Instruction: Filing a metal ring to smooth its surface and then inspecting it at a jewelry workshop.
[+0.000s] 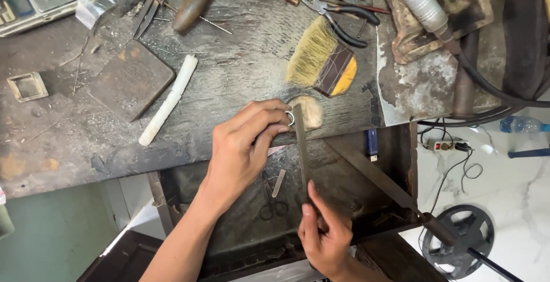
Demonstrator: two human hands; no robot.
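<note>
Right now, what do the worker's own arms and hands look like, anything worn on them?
Both are bare. The left hand and its forearm show no sleeve, glove, watch or bracelet. The right hand is also ungloved, with no ring visible; only its wrist shows, uncovered. No cables or markings on either.

A worn brush [321,58] lies on the scarred workbench [229,87], with black-handled pliers [344,18] just beyond it. A white stick [168,100] rests beside a dark flat block [132,78]. Small scissors [272,204] lie in the tray below.
</note>
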